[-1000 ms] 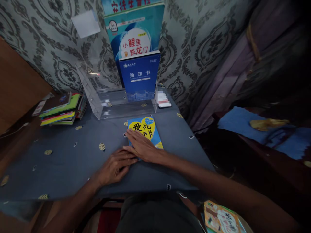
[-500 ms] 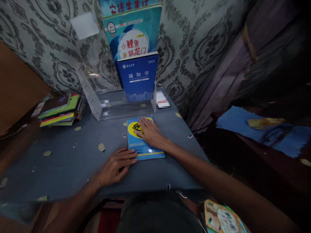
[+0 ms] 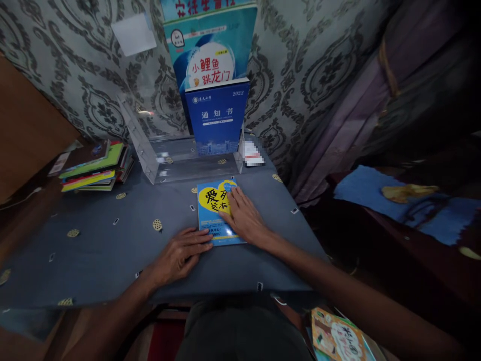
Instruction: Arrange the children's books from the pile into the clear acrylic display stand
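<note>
A blue book (image 3: 210, 228) with a yellow heart-shaped patch and black Chinese lettering lies closed on the table, cover up. Across the right part of its cover rests my right hand (image 3: 244, 213), fingers stretched out and flat, hiding some of the lettering. My left hand (image 3: 182, 253) lies beside the book's lower left corner, its extended fingertips touching that edge. Behind the book stands a clear acrylic stand (image 3: 188, 170). It holds a dark blue booklet (image 3: 216, 120) upright, with a teal picture book (image 3: 210, 45) behind that.
A stack of books (image 3: 93, 168) sits at the table's left. A pixelated card (image 3: 253, 153) lies right of the stand. Low at the right are more books (image 3: 340, 336), below the table's front edge. A blue cloth (image 3: 406, 200) lies farther right, past the table edge.
My right hand has slid right and slightly toward me across the cover, baring more of the yellow patch and lettering. My left hand stays at the book's corner.
</note>
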Demonstrator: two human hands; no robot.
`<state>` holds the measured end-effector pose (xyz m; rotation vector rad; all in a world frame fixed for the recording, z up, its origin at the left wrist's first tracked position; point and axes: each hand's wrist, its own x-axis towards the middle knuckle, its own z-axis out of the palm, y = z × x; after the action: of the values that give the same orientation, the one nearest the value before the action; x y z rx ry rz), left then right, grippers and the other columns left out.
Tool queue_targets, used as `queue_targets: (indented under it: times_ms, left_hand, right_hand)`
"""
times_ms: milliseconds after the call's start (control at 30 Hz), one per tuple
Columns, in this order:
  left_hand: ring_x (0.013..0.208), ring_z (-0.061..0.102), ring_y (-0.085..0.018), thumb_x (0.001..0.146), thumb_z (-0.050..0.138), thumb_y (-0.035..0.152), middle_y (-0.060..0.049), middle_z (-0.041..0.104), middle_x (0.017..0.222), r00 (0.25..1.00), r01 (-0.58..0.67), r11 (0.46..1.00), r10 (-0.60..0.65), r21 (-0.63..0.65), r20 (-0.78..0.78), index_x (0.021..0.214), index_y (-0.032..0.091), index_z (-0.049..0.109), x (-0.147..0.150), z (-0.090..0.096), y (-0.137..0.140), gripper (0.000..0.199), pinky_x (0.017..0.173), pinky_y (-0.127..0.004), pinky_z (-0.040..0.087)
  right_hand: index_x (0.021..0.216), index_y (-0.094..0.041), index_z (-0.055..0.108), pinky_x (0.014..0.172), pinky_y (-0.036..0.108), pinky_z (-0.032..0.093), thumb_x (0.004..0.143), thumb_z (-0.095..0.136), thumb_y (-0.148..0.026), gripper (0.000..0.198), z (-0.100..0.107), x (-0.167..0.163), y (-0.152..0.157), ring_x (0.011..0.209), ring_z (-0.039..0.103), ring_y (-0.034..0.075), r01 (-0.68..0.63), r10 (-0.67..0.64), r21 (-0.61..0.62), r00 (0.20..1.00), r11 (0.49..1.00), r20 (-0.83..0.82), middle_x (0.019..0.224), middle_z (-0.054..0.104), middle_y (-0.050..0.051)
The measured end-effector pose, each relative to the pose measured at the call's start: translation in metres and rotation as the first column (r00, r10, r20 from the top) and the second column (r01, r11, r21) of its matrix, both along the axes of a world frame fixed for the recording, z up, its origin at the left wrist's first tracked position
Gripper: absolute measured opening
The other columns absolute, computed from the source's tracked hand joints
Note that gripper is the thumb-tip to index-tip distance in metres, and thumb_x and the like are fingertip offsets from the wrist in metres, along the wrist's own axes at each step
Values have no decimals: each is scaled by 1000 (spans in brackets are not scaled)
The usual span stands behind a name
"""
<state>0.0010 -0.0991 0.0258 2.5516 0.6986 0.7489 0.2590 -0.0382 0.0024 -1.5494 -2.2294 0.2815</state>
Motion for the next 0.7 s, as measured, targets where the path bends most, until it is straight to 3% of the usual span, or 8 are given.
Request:
queue_targets:
  times_ms: [300, 400, 533, 600, 700]
  left_hand:
    - [130, 62, -22, 96, 50, 12, -6, 71, 131, 999, -38, 999, 38, -8, 36, 130, 29, 66, 3, 3, 1, 41, 112, -48, 48]
    - [131, 60, -22, 100, 48, 20, -8, 68, 136, 979, -198, 980, 199, -29, 46, 128, 25, 67, 8, 2, 10, 34, 112, -48, 48]
    - [147, 42, -31, 102, 48, 39, -16, 56, 148, 861, -506, 862, 504, -16, -67, 142, 18, 54, 17, -6, 31, 46, 119, -57, 36]
    - [152, 33, -34, 101, 47, 45, -19, 51, 152, 827, -558, 829, 551, -41, -111, 148, 16, 47, 23, -12, 41, 56, 120, -61, 31]
    - [152, 32, -33, 101, 44, 49, -18, 45, 157, 840, -543, 829, 535, -132, -92, 152, 16, 39, 33, -18, 50, 61, 123, -58, 27]
  right_hand:
    - [157, -5, 33, 124, 53, 29, 104, 34, -52, 71, -9, 4, -39, 156, 19, 32, -67, 71, 100, 997, 993, -40, 164, 32, 23]
    - [157, -4, 34, 124, 55, 30, 104, 34, -52, 71, -10, 4, -39, 156, 19, 33, -71, 76, 109, 996, 992, -39, 164, 31, 24]
    - [157, -5, 33, 124, 55, 30, 104, 35, -50, 70, -8, 3, -39, 156, 18, 33, -67, 72, 109, 997, 992, -40, 164, 30, 24]
    - [158, -7, 31, 124, 56, 30, 104, 35, -51, 69, -6, 3, -40, 156, 18, 32, -72, 76, 102, 996, 992, -41, 164, 31, 22]
    - [158, -6, 32, 124, 55, 30, 104, 33, -52, 70, -5, 4, -40, 156, 17, 33, -79, 82, 85, 996, 993, -33, 164, 31, 23]
